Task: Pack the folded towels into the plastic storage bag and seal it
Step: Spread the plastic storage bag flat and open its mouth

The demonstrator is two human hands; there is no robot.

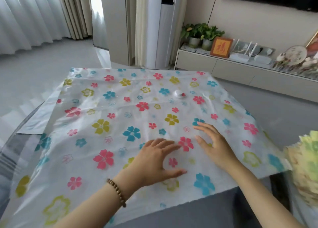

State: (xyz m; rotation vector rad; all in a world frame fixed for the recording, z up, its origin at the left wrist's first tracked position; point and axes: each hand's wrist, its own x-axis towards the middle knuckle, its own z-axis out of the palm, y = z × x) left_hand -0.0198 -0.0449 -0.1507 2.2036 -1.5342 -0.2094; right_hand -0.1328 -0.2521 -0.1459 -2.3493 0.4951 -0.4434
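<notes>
Plastic storage bag (120, 117), translucent white with pink, blue and yellow flowers, spread flat across the table (15, 141) and covering nearly all of it; near edge hanging over toward the person. White round valve (179, 94) with a small red part, toward the far middle of the bag. Strip of plain plastic (43, 114) jutting out from under the bag at the left edge.

Left hand (154, 160) palm down on the bag near its near-middle, fingers spread and flat, thumb splayed toward the near side, gripping nothing. Brown bead bracelet (117, 192) on that wrist. Right hand (215, 145) just beside it, likewise unclenched, fingers stretched toward the far side and slightly raised at the tips (actual contact with the plastic hard to tell, given motion blur). Pink flower print visible between the two hands.

Stack of folded towels (304, 169), pale green and cream, at the right edge of the view, off the bag and partly cut off by the frame.

Beyond the table: grey floor, curtains (25, 18) at the left, low cabinet (232, 67) at the right bearing potted plants (201, 31) and a framed picture (221, 47).
</notes>
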